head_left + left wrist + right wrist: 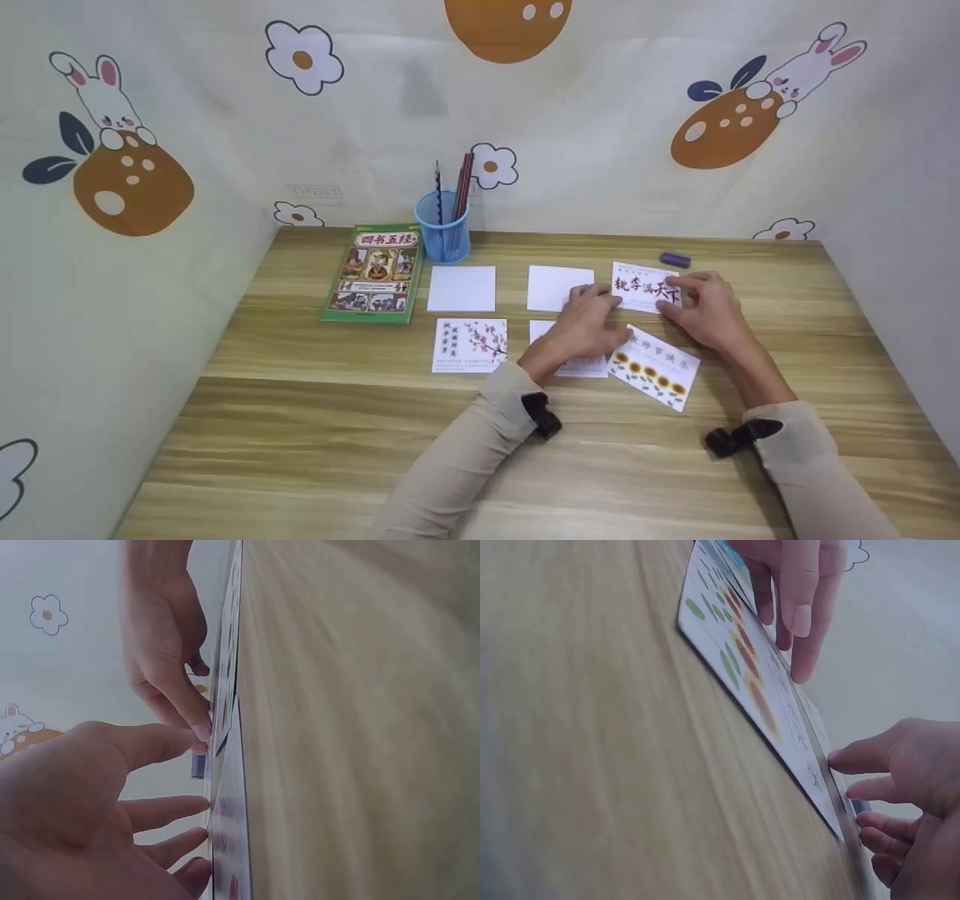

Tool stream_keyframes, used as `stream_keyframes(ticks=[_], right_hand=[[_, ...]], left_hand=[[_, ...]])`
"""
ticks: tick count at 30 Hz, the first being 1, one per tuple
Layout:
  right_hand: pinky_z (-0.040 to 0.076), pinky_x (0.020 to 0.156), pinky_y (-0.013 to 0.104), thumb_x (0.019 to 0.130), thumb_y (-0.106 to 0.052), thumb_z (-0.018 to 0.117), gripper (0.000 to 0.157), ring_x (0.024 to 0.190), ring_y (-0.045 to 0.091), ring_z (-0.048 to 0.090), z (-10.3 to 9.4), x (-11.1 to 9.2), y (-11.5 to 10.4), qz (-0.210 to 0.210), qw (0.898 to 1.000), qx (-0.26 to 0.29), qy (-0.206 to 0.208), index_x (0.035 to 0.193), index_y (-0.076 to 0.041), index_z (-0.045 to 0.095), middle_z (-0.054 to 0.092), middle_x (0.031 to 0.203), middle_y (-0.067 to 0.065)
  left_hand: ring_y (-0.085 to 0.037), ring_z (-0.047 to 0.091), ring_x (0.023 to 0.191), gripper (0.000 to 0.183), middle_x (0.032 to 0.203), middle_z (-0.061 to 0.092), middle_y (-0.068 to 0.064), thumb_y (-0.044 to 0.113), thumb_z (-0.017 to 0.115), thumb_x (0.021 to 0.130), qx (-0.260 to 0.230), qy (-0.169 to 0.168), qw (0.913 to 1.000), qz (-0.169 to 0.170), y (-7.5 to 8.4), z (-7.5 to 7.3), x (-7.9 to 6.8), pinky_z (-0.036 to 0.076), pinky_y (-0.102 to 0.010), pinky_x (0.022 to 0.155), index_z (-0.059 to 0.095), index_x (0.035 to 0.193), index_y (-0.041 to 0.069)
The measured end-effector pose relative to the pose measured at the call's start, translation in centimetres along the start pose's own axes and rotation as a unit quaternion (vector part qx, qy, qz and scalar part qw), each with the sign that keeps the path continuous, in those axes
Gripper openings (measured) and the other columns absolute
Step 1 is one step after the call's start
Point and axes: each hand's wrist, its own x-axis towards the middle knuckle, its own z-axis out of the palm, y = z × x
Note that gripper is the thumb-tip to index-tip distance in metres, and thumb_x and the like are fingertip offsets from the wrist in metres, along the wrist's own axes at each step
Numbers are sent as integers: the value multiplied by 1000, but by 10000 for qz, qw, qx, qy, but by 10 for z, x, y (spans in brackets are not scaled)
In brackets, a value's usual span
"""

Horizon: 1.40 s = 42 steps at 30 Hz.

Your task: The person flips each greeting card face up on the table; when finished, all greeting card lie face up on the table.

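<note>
A white card with red calligraphy (634, 287) lies flat on the table between both hands. The left hand (585, 322) has its fingertips at that card's left edge, its thumb by the corner of a tilted sunflower card (651, 369). On the other side, the right hand (709, 311) rests its thumb and fingertips on the calligraphy card's right edge. Fingers of the left hand (90, 795) look extended in the left wrist view. Under the left forearm and hand, a printed card (586, 367) is partly covered, as is a blank white card (551, 286) behind it.
A blank card (461, 289) and a blossom card (469, 346) lie to the left. Behind them stand a green-edged book (375, 274), lying flat, and a blue mesh cup (442, 236) of pencils. A small dark purple block (676, 259) sits beyond the right hand.
</note>
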Motion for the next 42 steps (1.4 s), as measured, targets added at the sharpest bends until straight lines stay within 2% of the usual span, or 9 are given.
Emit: stream_keyframes(ticks=[10, 14, 18, 23, 27, 30, 35, 39, 42], right_hand=[[38, 118, 71, 97, -17, 80, 54, 137, 56, 48, -2, 1, 0, -91, 9996, 158, -234, 144, 5, 64, 51, 149, 38], [40, 116, 71, 97, -18, 80, 55, 135, 54, 49, -2, 0, 1, -49, 9994, 239, -237, 145, 4, 63, 50, 149, 37], [43, 112, 68, 100, -21, 78, 55, 129, 51, 53, 0, 1, 0, -109, 9990, 419, 65, 147, 3, 63, 54, 144, 36], [43, 109, 62, 102, -21, 74, 44, 125, 48, 57, 9, 3, -14, -348, 9966, 632, 398, 140, 0, 69, 59, 140, 33], [46, 103, 53, 103, -21, 73, 37, 119, 41, 61, 23, 4, -36, -518, 9957, 743, 184, 136, -4, 72, 64, 140, 26], [49, 103, 52, 103, -20, 73, 38, 120, 38, 64, 36, 5, -55, -681, 9944, 806, -97, 137, -5, 72, 67, 137, 22], [52, 110, 57, 103, -22, 74, 40, 126, 41, 65, 57, 10, -81, -829, 9921, 752, -559, 138, -3, 71, 70, 136, 23], [39, 125, 63, 104, -24, 72, 42, 144, 48, 55, 66, 11, -92, -855, 9919, 600, -728, 139, -2, 70, 64, 149, 26], [27, 131, 66, 104, -25, 72, 42, 153, 51, 44, 70, 11, -94, -827, 9922, 491, -795, 140, -2, 70, 56, 158, 28]], left_hand=[[-29, 25, 166, 70, 176, 34, -11, 36, 74, 101, -211, -201, 9996, -18, 0, -1, -2, 25, -42, 136, 49, 163, 15], [-30, 24, 167, 68, 177, 32, -14, 31, 72, 101, -452, -40, 9990, 21, 1, -5, -4, 24, -43, 137, 49, 163, 15], [-30, 23, 168, 66, 178, 30, -16, 25, 73, 100, -768, 299, 9964, 180, -3, -14, -9, 23, -45, 137, 51, 161, 15], [-29, 28, 166, 63, 176, 35, -15, 26, 72, 101, -760, 599, 9953, 96, -24, -32, -21, 26, -45, 136, 52, 160, 15], [-33, 30, 165, 62, 173, 39, -17, 28, 70, 104, -737, 657, 9951, -106, -47, -51, -33, 25, -48, 136, 51, 160, 12], [-36, 35, 162, 61, 169, 45, -19, 25, 69, 104, -849, 763, 9934, -91, -63, -65, -41, 26, -50, 136, 51, 159, 7], [-35, 46, 154, 59, 163, 54, -17, 25, 70, 104, -964, 802, 9920, -179, -81, -73, -48, 36, -49, 131, 53, 158, 5], [-30, 61, 139, 60, 152, 61, -17, 27, 70, 105, -1154, 700, 9903, -315, -84, -73, -52, 53, -45, 117, 51, 160, 8], [-25, 71, 121, 62, 137, 70, -17, 28, 70, 106, -1290, 642, 9887, -413, -84, -74, -54, 61, -41, 102, 49, 161, 10]])
